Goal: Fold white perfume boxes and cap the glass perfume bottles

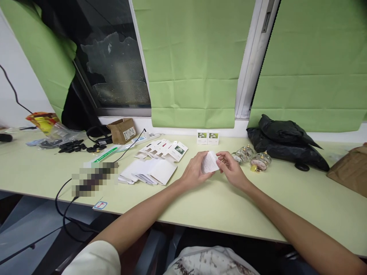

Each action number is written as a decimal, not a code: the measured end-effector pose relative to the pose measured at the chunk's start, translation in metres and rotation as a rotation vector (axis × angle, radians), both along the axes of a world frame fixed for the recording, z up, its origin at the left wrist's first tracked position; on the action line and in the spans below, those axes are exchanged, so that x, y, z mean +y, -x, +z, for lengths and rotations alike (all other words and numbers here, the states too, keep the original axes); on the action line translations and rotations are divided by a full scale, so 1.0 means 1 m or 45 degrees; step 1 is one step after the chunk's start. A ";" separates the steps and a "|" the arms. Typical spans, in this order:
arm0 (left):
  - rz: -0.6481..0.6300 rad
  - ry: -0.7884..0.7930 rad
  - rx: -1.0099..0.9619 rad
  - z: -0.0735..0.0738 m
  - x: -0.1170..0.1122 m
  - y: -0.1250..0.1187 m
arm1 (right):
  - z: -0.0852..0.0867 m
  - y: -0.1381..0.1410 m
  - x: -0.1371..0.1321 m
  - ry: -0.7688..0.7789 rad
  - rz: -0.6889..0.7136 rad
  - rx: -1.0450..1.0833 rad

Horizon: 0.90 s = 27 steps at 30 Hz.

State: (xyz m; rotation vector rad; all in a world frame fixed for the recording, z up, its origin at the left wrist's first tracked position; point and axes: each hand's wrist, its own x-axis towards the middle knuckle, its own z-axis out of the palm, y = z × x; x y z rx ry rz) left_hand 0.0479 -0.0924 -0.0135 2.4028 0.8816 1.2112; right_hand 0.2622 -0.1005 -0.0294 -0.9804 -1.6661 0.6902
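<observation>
My left hand [195,171] and my right hand [231,168] meet over the middle of the pale green table [218,206], both gripping a small white folded paper piece [209,162] between them. The left hand cups it from below and the right hand's fingertips pinch its right edge. Left of my hands lie fanned stacks of flat white cartons [149,171] and printed cartons [164,149]. Just right of my hands stand several small glass jars [252,157].
Two small white boxes [208,137] stand by the wall. A black plastic bag [286,143] and a brown paper bag [348,170] lie at the right. A cardboard box [122,130], black cable [64,206], green-striped strip [104,154] and snack packet [43,121] sit at the left.
</observation>
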 end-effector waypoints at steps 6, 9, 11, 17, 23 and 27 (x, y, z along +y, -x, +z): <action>-0.001 -0.120 0.156 -0.002 0.003 0.003 | 0.001 -0.001 -0.003 -0.039 -0.071 -0.185; 0.022 -0.192 0.238 -0.003 0.004 0.005 | 0.003 0.000 -0.006 -0.058 -0.100 -0.265; 0.039 -0.209 0.262 -0.003 0.005 0.005 | 0.005 0.000 -0.008 -0.081 -0.097 -0.327; 0.036 -0.145 0.210 -0.003 0.008 0.007 | 0.010 -0.007 -0.006 -0.164 -0.235 -0.416; 0.041 -0.056 0.145 -0.002 0.009 0.009 | 0.012 -0.017 0.001 -0.551 -0.275 -0.556; 0.063 -0.019 0.085 -0.004 0.009 0.009 | 0.014 -0.015 -0.001 -0.596 -0.202 -0.600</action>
